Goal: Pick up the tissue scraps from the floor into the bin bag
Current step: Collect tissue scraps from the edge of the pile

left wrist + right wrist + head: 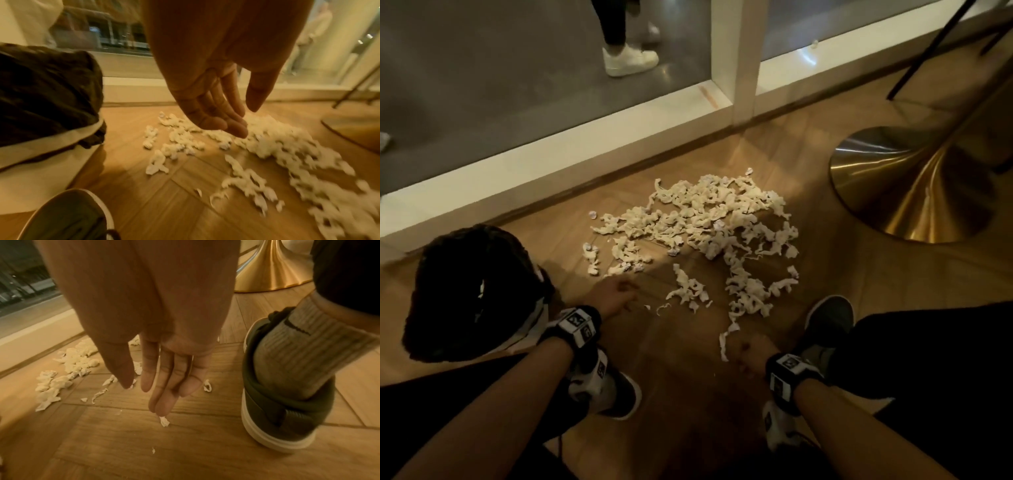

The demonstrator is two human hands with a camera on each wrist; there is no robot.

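Loosely, tissue scraps point(709, 226) strewn every way

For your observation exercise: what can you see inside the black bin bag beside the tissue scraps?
Inside the black bin bag only a few pale flecks show against dark plastic folds; they may be scraps. The rest is hidden in shadow. Most tissue scraps lie on the floor.

crumpled white tissue scraps point(709, 219) strewn on floor point(681, 359)

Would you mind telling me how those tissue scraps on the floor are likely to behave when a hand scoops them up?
The tissue scraps look thin and crumpled, so probably very light and floppy. Many are long tangled strips, so a handful may drag neighbours along. Tiny crumbs near the right hand will likely need pinching.
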